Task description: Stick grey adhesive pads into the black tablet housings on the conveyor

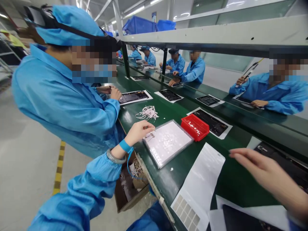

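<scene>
My left hand (139, 132), with a blue wrist strap (124, 146), is over the left corner of a flat, clear-edged case (168, 141) with a white top. Its thumb and fingers are pinched together; anything between them is too small to make out. Small white bits and thin dark marks show on the case. My right hand (262, 170) hovers above the green bench at the right, fingertips pressed together, their contents unclear. Between the hands lies a white sheet (204, 173) with grey rectangular stickers at its near end. A dark device panel (245, 219) on white paper is below my right hand.
A red bin (194, 126) with white pieces stands behind the case, near a heap of white strips (147, 113). Several black panels (211, 122) lie along the green bench (168, 110). A co-worker (72, 96) stands close at left; a cardboard box (131, 186) sits below the bench edge.
</scene>
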`<move>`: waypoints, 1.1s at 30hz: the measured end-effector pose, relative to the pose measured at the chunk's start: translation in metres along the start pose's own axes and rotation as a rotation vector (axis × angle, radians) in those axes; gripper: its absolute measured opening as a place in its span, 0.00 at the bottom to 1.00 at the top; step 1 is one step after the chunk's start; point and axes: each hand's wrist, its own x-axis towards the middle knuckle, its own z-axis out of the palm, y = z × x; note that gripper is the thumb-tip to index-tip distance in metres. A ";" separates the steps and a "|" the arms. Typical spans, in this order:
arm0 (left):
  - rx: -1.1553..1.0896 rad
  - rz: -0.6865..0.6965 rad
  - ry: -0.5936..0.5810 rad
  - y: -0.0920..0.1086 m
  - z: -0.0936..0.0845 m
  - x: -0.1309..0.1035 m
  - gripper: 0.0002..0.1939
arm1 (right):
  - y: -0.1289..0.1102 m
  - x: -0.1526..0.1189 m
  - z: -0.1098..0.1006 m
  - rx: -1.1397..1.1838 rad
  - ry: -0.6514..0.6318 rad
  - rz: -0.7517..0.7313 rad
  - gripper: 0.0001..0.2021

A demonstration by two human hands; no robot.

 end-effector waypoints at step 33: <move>0.058 0.411 0.249 0.077 0.059 -0.066 0.08 | -0.101 -0.009 0.136 0.472 -0.342 -0.049 0.11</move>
